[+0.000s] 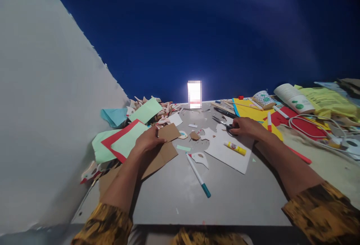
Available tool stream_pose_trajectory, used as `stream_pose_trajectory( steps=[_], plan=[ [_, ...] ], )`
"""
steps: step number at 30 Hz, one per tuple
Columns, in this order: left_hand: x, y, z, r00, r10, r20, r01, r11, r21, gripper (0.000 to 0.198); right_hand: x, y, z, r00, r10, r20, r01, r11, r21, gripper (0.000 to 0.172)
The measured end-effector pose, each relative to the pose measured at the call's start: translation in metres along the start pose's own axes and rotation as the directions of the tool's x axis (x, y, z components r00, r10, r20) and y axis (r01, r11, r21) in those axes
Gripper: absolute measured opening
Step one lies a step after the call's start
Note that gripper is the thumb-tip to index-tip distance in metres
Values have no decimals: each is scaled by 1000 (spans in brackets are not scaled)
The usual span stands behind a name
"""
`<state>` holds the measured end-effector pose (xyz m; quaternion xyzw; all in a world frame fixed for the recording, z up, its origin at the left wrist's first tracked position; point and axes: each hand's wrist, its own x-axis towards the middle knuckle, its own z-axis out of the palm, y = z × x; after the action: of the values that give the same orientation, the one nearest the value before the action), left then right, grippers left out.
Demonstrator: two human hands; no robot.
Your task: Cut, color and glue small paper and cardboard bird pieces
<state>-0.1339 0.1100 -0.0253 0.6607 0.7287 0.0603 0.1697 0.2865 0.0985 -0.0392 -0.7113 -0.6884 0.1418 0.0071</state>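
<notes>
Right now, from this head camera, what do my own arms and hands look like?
Your left hand and right hand are bare, with no gloves. The left sleeve and right sleeve are mustard-brown fabric with dark, irregular patches, ending well short of the hands.

The bright white box shape (195,94) at the back is all fuzzy squares, so I can't tell what it is. The right hand (244,126) covers part of the black handles of the metal scissors (221,121), and I can't see how the fingers sit there. The left hand (148,140) and its arm hide some of the flat brown cardboard (161,158). A pale green paper sheet (145,110) covers part of the messy paper scraps (168,110), too small to tell apart. The little words on the yellow glue stick (236,148) are too small to read. The bottom edge cuts off the brown-and-yellow left sleeve (105,224).
</notes>
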Motion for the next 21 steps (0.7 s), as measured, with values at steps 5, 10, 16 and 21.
stream_pose_trajectory(
  steps=[5, 10, 16, 21],
  plan=[
    [-1, -1, -6, 1000, -22, -21, 20, 995, -98, 45, 2, 3, 2, 1000, -4, 3, 4, 1000, -3, 23],
    [1, -10, -39, 989, -87, -116, 66, 983, -172, 21, 6, 6, 4, 999, -4, 39, 5, 1000, -18, 27],
    [-25, -24, -78, 922, -209, -325, 220, 975, -3, 32, 11, 12, 9, 1000, -17, 10, 17, 1000, -20, 28],
    [-80, -31, -50, 994, -3, 106, -12, 989, 147, 65, 10, 11, 8, 1000, -22, 1, 22, 1000, -9, 24]
  ],
)
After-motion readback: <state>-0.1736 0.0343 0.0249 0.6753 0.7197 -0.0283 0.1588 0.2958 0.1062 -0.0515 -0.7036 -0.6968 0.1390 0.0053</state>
